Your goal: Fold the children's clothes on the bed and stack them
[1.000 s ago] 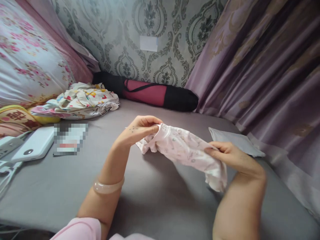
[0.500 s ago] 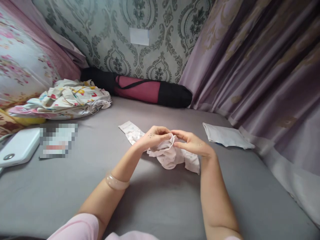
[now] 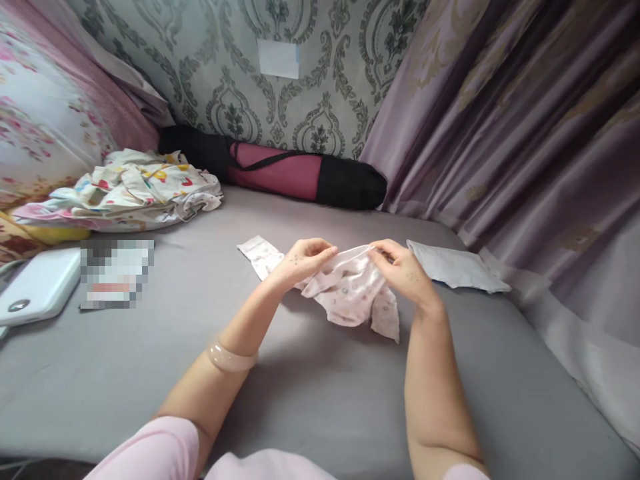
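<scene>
- The pale printed garment [image 3: 347, 293] is held just above the grey sheet [image 3: 320, 407], mid-scene; one narrow part of it [image 3: 259, 256] lies out to the far left, and another hangs at the right.
- By the left hand [image 3: 309, 261], the garment's upper edge is gripped between closed thumb and fingertips; the same edge is pinched by the right hand [image 3: 400, 268], a little to the right.
- The thin edge could be lost from either pinch, it is judged, if the fabric were pulled too hard or unevenly.
- The loose lower cloth could be creased or doubled under, since it is soft and unsupported.
- The flat white item [image 3: 455, 267] at the right could be nudged if the right hand were swung outward, as it lies close by.
- Half a second earlier, the hands were nearly together over bunched cloth; now they are parted, and the edge is drawn out between them.
</scene>
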{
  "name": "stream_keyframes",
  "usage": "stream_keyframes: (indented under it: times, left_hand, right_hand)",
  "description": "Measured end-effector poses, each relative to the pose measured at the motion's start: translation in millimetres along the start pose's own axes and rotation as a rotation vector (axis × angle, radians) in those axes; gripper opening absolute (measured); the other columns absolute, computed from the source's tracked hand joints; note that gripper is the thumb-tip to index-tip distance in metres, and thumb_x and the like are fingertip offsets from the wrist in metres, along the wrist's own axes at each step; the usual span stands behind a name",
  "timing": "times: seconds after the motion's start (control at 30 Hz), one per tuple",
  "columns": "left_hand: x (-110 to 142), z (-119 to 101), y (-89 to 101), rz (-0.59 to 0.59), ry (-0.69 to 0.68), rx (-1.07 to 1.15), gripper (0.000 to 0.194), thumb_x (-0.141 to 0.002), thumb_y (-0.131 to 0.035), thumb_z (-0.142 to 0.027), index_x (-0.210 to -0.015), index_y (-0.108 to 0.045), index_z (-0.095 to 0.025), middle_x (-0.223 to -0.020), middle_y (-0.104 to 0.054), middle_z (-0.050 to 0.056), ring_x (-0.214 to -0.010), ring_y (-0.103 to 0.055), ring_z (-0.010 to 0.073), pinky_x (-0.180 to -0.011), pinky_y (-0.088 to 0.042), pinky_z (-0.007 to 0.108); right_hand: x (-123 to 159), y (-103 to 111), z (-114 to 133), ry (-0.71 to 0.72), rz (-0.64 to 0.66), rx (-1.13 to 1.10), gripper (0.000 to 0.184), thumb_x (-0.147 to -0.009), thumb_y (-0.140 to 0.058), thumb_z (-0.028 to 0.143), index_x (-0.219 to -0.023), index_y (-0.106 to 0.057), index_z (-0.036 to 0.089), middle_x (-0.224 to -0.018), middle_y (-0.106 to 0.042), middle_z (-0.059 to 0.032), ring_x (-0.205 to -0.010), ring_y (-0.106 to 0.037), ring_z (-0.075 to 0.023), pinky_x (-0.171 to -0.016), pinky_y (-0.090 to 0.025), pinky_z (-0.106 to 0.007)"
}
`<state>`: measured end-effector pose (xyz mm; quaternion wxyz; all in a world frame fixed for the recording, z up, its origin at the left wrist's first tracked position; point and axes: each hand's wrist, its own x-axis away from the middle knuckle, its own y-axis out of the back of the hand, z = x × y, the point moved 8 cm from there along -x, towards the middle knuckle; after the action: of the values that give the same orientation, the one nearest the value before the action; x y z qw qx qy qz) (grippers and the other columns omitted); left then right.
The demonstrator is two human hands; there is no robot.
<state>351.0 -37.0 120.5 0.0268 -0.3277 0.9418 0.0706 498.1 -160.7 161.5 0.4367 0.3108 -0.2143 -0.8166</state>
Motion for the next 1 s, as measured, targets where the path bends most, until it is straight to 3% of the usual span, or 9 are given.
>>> stream_keyframes:
  times: [0.07, 0.1, 0.23, 0.3, 0.43, 0.57, 0.73, 0.8, 1.0]
  left_hand:
    - [-0.4, -4.5, 15.5, -0.09, -0.021, -0.035, 0.03, -0.08, -0.066, -0.047, -0.074, -0.065, -0.017, -0.065, -0.061, 0.001, -0.054, -0.054, 0.0106, -0.046, -0.037, 0.022]
    - [-0.4, -3.9, 18.1, -0.074, 0.0, -0.043, 0.032, -0.081, -0.065, -0.047, -0.074, -0.064, -0.016, -0.064, -0.062, 0.002, -0.051, -0.054, 0.0103, -0.045, -0.036, 0.022]
    - [4.6, 8.4, -1.9, 0.268, 0.126, -0.117, 0.034, -0.084, -0.06, -0.048, -0.08, -0.065, -0.015, -0.068, -0.067, 0.005, -0.052, -0.062, 0.0136, -0.043, -0.038, 0.021]
    - [5.0, 14.3, -10.4, 0.331, 0.107, -0.21, 0.03, -0.083, -0.061, -0.045, -0.081, -0.066, -0.015, -0.073, -0.069, 0.006, -0.061, -0.065, 0.0162, -0.047, -0.042, 0.023]
    - [-2.6, 16.9, -15.7, 0.159, -0.091, -0.396, 0.023, -0.081, -0.064, -0.041, -0.081, -0.063, -0.018, -0.08, -0.065, 0.005, -0.072, -0.059, 0.0172, -0.059, -0.043, 0.026]
    - [-4.2, 16.7, -17.3, -0.023, -0.21, -0.474, 0.029, -0.076, -0.072, -0.04, -0.094, -0.06, -0.02, -0.095, -0.061, 0.006, -0.083, -0.054, 0.0199, -0.07, -0.044, 0.03]
    - [-7.0, 17.5, -26.5, 0.027, -0.27, -0.392, 0.015, -0.081, -0.064, -0.035, -0.085, -0.063, -0.02, -0.085, -0.062, 0.004, -0.079, -0.054, 0.0189, -0.07, -0.041, 0.029]
    - [-9.3, 19.2, -25.9, 0.069, -0.239, -0.333, 0.022, -0.086, -0.058, -0.039, -0.077, -0.064, -0.019, -0.075, -0.06, 0.002, -0.071, -0.052, 0.0167, -0.063, -0.039, 0.027]
    - [-6.7, 2.4, 8.0, 0.009, -0.151, -0.13, 0.034, -0.086, -0.057, -0.048, -0.07, -0.058, -0.018, -0.058, -0.041, -0.004, -0.053, -0.036, 0.0093, -0.047, -0.025, 0.022]
  right_hand:
    - [-0.4, 19.2, -9.8, -0.02, -0.166, -0.006, 0.028, -0.087, -0.057, 0.044, -0.095, -0.069, 0.02, -0.092, -0.07, -0.0054, -0.083, -0.062, -0.0206, -0.076, -0.046, -0.032]
    - [0.2, 27.2, -14.5, -0.03, -0.23, -0.015, 0.029, -0.087, -0.058, 0.045, -0.096, -0.069, 0.02, -0.09, -0.07, -0.0053, -0.082, -0.062, -0.0207, -0.075, -0.046, -0.032]
    - [3.7, 43.8, -27.6, -0.097, -0.338, -0.046, 0.033, -0.084, -0.061, 0.048, -0.097, -0.07, 0.019, -0.084, -0.07, -0.0047, -0.075, -0.061, -0.0194, -0.067, -0.046, -0.03]
    - [5.1, 45.9, -28.1, -0.121, -0.345, -0.041, 0.034, -0.083, -0.061, 0.049, -0.096, -0.071, 0.019, -0.082, -0.07, -0.0044, -0.071, -0.061, -0.0189, -0.064, -0.045, -0.03]
    - [6.6, 47.0, -19.3, -0.1, -0.362, -0.003, 0.034, -0.083, -0.062, 0.049, -0.094, -0.073, 0.019, -0.085, -0.072, -0.0056, -0.078, -0.063, -0.0213, -0.068, -0.047, -0.031]
    - [7.5, 46.8, -13.9, -0.099, -0.373, -0.001, 0.032, -0.082, -0.063, 0.048, -0.093, -0.074, 0.02, -0.086, -0.073, -0.0058, -0.081, -0.065, -0.0227, -0.071, -0.049, -0.033]
    - [10.3, 49.7, -9.4, -0.094, -0.39, -0.012, 0.034, -0.083, -0.062, 0.05, -0.094, -0.074, 0.02, -0.088, -0.073, -0.0059, -0.082, -0.065, -0.0233, -0.071, -0.05, -0.033]
    - [11.1, 51.4, -9.9, -0.096, -0.391, -0.015, 0.035, -0.083, -0.062, 0.051, -0.095, -0.074, 0.021, -0.088, -0.073, -0.0056, -0.083, -0.065, -0.023, -0.072, -0.05, -0.033]
    - [8.4, 44.1, -12.8, -0.071, -0.283, -0.062, 0.035, -0.085, -0.061, 0.051, -0.099, -0.071, 0.02, -0.092, -0.072, -0.0048, -0.085, -0.064, -0.0206, -0.073, -0.049, -0.031]
